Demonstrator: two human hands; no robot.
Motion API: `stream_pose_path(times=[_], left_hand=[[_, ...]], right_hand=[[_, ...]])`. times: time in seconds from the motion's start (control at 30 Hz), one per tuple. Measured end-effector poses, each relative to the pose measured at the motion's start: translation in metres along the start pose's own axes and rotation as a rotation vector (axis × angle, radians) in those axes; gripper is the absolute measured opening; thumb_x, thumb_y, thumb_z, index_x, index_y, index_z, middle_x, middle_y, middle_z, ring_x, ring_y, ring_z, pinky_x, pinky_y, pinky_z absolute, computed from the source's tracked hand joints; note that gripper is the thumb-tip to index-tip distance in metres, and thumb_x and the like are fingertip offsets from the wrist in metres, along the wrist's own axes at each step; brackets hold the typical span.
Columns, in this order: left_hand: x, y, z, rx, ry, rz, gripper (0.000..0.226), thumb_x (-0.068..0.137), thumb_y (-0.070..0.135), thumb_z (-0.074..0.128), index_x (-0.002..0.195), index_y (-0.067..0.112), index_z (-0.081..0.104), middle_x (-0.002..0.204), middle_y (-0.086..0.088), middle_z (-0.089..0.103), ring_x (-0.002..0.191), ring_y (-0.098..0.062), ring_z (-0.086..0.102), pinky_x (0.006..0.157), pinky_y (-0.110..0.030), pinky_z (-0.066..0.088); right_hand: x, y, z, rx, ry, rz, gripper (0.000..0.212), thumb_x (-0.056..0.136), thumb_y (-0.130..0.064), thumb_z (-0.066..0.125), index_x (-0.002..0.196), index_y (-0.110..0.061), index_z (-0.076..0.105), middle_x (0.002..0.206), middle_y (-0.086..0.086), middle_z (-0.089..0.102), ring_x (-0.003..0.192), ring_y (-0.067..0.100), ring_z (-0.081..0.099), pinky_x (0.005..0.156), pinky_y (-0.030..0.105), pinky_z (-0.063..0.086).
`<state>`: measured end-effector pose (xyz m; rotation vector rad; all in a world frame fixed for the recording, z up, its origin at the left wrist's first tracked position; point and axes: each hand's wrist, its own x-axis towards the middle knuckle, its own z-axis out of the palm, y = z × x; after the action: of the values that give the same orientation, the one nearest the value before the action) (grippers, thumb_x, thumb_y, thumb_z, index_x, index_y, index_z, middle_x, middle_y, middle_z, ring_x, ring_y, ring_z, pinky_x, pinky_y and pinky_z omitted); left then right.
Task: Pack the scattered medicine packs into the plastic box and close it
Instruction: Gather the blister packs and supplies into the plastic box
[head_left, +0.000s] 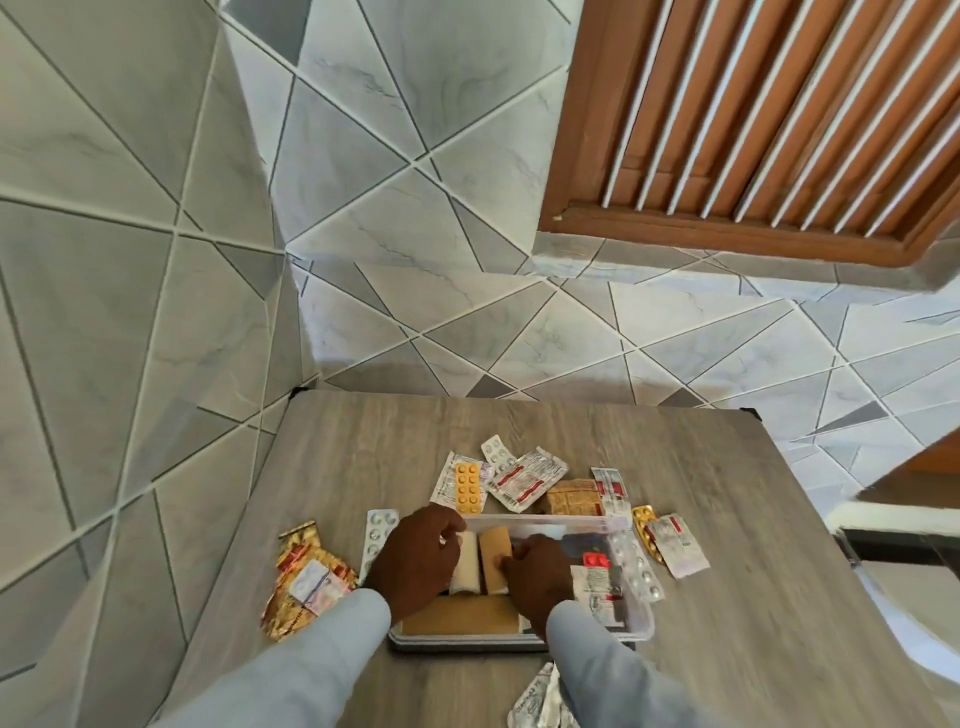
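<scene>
Left hand: the left hand (415, 561) is down inside the clear plastic box (641, 626), fingers curled around a white roll (464, 569) standing at the box's left end.
Right hand: the right hand (535, 582) is in there too, fingertips bent onto a tan roll (493, 564) just beside the white one (whether it grips or only steadies it, cannot tell).
Box: open on the wooden table (753, 545), near the front edge, already holding a flat tan pack (457, 616) and a red-and-white strip (597, 577); no lid can be made out.
Still outside: an orange blister pack (467, 488) and red-striped strip (524, 478) behind the box, a gold foil sachet (301, 577) to the left, a silver blister strip (375, 535) beside the left hand, more strips right and front.
Risk one: the rolls stand tall, so if they stay upright a lid likely won't seat.
Risk two: both wrists crowd the box, and pulling out could drag the strip leaning on the right rim (641, 569) back onto the table.
Risk three: the strips at the front edge (540, 701) sit under the sleeves and could get swept off.
</scene>
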<state>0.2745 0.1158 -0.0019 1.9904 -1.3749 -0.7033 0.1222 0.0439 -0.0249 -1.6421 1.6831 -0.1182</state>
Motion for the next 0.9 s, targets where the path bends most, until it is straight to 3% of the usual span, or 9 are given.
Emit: stream_pose_path(times=[0.17, 0.37, 0.47, 0.53, 0.63, 0.73, 0.8, 0.83, 0.9], left_hand=[[-0.005, -0.004, -0.010, 0.034, -0.021, 0.007, 0.022, 0.086, 0.022, 0.055, 0.106, 0.026, 0.062, 0.110, 0.006, 0.063, 0.103, -0.013, 0.059, 0.090, -0.026, 0.047], [-0.010, -0.007, -0.018, 0.125, -0.076, 0.071, 0.029, 0.087, 0.018, 0.052, 0.115, 0.019, 0.061, 0.121, 0.000, 0.058, 0.113, -0.018, 0.054, 0.096, -0.025, 0.039], [-0.014, -0.004, -0.020, 0.094, -0.078, 0.049, 0.025, 0.086, 0.017, 0.054, 0.109, 0.018, 0.064, 0.117, -0.001, 0.061, 0.109, -0.019, 0.056, 0.092, -0.024, 0.039], [-0.019, 0.005, -0.019, 0.062, -0.093, 0.018, 0.014, 0.084, 0.026, 0.054, 0.091, 0.022, 0.066, 0.099, -0.001, 0.067, 0.096, -0.020, 0.061, 0.086, -0.030, 0.047], [-0.032, 0.036, -0.010, 0.000, -0.286, -0.008, 0.036, 0.082, 0.044, 0.054, 0.063, 0.015, 0.062, 0.067, -0.004, 0.067, 0.068, -0.021, 0.064, 0.067, -0.032, 0.049], [-0.055, 0.065, 0.021, -0.112, -0.690, -0.104, 0.038, 0.085, 0.042, 0.057, 0.066, 0.010, 0.063, 0.061, -0.008, 0.065, 0.049, -0.017, 0.057, 0.050, -0.024, 0.044], [-0.072, 0.060, 0.050, -0.030, -0.845, -0.152, 0.034, 0.083, 0.043, 0.058, 0.076, 0.010, 0.063, 0.073, -0.012, 0.065, 0.059, -0.022, 0.061, 0.050, -0.026, 0.047], [-0.080, 0.053, 0.068, 0.056, -0.840, -0.158, 0.035, 0.080, 0.045, 0.060, 0.084, 0.011, 0.063, 0.085, -0.012, 0.067, 0.072, -0.025, 0.064, 0.059, -0.030, 0.051], [-0.096, 0.037, 0.095, 0.220, -0.682, -0.154, 0.045, 0.077, 0.050, 0.060, 0.105, 0.015, 0.060, 0.114, -0.008, 0.062, 0.105, -0.024, 0.060, 0.087, -0.032, 0.049]], right_hand=[[-0.008, 0.000, 0.007, -0.174, 0.022, 0.066, 0.038, 0.083, -0.047, 0.059, 0.105, -0.016, 0.066, 0.117, 0.007, 0.068, 0.110, 0.028, 0.062, 0.091, 0.034, 0.049], [-0.023, -0.009, -0.014, -0.205, 0.111, -0.050, 0.034, 0.089, -0.037, 0.056, 0.104, -0.010, 0.069, 0.113, 0.013, 0.070, 0.106, 0.030, 0.064, 0.090, 0.034, 0.050], [-0.036, -0.002, -0.040, -0.119, 0.213, -0.100, 0.028, 0.094, -0.027, 0.053, 0.107, -0.008, 0.069, 0.114, 0.011, 0.069, 0.106, 0.028, 0.063, 0.093, 0.033, 0.049], [-0.050, 0.014, -0.056, 0.005, 0.303, -0.071, 0.024, 0.091, -0.029, 0.058, 0.104, -0.014, 0.070, 0.107, 0.007, 0.072, 0.097, 0.024, 0.065, 0.088, 0.032, 0.050], [-0.074, 0.046, -0.071, 0.140, 0.425, -0.030, 0.014, 0.089, -0.028, 0.060, 0.095, -0.018, 0.068, 0.093, 0.005, 0.072, 0.080, 0.019, 0.062, 0.075, 0.029, 0.048], [-0.098, 0.088, -0.073, 0.174, 0.517, 0.015, 0.007, 0.085, -0.024, 0.061, 0.084, -0.019, 0.065, 0.080, 0.005, 0.070, 0.077, 0.025, 0.064, 0.071, 0.036, 0.053], [-0.104, 0.118, -0.065, 0.136, 0.443, 0.098, 0.013, 0.082, -0.028, 0.066, 0.089, -0.018, 0.064, 0.081, 0.006, 0.070, 0.081, 0.027, 0.066, 0.075, 0.039, 0.054], [-0.106, 0.134, -0.062, 0.112, 0.360, 0.156, 0.026, 0.079, -0.034, 0.070, 0.098, -0.017, 0.062, 0.087, 0.008, 0.070, 0.086, 0.027, 0.066, 0.080, 0.039, 0.054], [-0.109, 0.157, -0.055, 0.060, 0.204, 0.258, 0.061, 0.070, -0.050, 0.075, 0.117, -0.017, 0.054, 0.109, 0.012, 0.064, 0.103, 0.030, 0.062, 0.091, 0.036, 0.050]])
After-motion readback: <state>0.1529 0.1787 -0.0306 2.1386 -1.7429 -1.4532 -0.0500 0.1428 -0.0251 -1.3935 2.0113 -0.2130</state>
